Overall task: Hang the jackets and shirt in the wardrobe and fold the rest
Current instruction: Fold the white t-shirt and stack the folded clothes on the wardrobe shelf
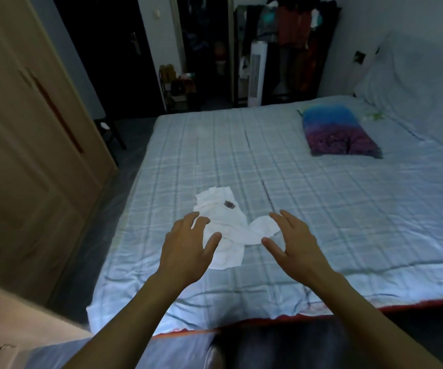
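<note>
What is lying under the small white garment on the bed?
The small white garment with a dark mark lies directly on the pale blue checked bedspread. The left hand overlaps its near-left part; whatever sits beneath the cloth itself is covered.

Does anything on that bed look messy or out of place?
Yes. The white garment lies crumpled and unfolded on the checked bedsheet, with a small dark mark on it, either a print or a stain. Both the left hand and the right hand hover open above it.
</note>
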Action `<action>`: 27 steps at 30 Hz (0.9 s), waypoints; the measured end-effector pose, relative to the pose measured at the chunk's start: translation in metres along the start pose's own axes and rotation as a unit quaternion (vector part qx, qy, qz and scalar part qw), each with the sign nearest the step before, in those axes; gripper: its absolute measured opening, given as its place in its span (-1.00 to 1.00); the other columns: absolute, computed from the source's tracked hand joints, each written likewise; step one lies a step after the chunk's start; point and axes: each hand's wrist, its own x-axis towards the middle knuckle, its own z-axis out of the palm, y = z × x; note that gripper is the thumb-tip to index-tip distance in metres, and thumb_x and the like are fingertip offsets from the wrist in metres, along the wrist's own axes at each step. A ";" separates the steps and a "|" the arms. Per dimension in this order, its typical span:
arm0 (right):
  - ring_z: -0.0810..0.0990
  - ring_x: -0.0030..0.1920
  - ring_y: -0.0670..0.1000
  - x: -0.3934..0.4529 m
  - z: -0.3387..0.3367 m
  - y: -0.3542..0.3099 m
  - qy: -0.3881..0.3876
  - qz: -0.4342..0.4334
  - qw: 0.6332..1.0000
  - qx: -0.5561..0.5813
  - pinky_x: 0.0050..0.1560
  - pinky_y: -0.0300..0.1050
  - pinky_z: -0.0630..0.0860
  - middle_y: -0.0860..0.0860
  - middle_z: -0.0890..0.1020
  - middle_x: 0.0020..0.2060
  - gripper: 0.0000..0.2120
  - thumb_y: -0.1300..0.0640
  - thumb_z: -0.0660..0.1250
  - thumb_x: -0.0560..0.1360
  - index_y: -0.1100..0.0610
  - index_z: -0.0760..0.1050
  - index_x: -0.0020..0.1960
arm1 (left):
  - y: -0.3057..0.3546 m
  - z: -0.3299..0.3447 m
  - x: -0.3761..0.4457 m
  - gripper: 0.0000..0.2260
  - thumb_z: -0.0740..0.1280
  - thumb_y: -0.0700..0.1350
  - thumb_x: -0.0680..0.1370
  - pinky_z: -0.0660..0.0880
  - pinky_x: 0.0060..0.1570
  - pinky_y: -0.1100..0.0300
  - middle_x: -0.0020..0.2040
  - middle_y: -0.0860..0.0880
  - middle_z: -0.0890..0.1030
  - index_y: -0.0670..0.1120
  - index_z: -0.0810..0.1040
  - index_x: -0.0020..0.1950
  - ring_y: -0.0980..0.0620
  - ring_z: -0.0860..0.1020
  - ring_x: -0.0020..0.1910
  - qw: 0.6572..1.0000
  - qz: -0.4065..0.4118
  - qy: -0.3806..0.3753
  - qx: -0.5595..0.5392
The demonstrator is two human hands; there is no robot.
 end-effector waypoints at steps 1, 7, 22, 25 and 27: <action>0.15 0.55 0.06 0.005 0.001 0.002 -0.004 0.000 1.000 -0.003 0.48 0.10 0.20 0.03 0.22 0.55 -0.38 -0.18 0.26 0.57 0.00 0.21 0.55 | -0.001 0.003 0.007 -0.55 0.11 0.26 0.62 0.36 0.33 -0.03 0.51 0.02 0.32 0.06 0.41 0.41 -0.04 0.32 0.44 1.000 0.000 0.000 0.000; 0.13 0.56 0.06 0.060 0.015 0.007 -0.035 -0.001 0.999 -0.028 0.51 0.10 0.16 0.02 0.20 0.56 -0.36 -0.18 0.25 0.57 -0.01 0.17 0.56 | -0.033 0.026 0.056 -0.54 0.11 0.26 0.62 0.35 0.33 -0.01 0.52 0.01 0.31 0.04 0.40 0.42 -0.05 0.33 0.43 0.999 -0.027 -0.018 -0.015; 0.12 0.55 0.05 0.293 0.107 0.004 -0.140 -0.001 0.987 -0.076 0.50 0.00 0.13 0.01 0.19 0.56 -0.37 -0.16 0.26 0.57 -0.03 0.16 0.56 | -0.180 0.106 0.239 -0.57 0.24 0.15 0.61 0.42 0.25 0.00 0.43 0.04 0.38 0.01 0.37 0.43 -0.02 0.39 0.34 0.982 -0.126 -0.122 -0.072; 0.13 0.55 0.05 0.315 0.121 0.011 -0.156 0.013 0.985 -0.073 0.49 0.00 0.14 0.01 0.19 0.56 -0.37 -0.16 0.26 0.57 -0.03 0.16 0.56 | -0.200 0.115 0.264 -0.57 0.24 0.14 0.61 0.41 0.25 0.01 0.42 0.02 0.38 0.01 0.37 0.43 -0.04 0.38 0.35 0.978 -0.135 -0.150 -0.060; 0.13 0.55 0.05 0.330 0.131 0.017 -0.167 0.027 0.983 -0.065 0.50 0.02 0.15 0.02 0.20 0.56 -0.37 -0.15 0.26 0.57 -0.02 0.17 0.56 | -0.207 0.122 0.281 -0.58 0.25 0.13 0.61 0.40 0.25 0.01 0.41 0.01 0.41 0.00 0.38 0.42 -0.06 0.38 0.34 0.975 -0.141 -0.161 -0.054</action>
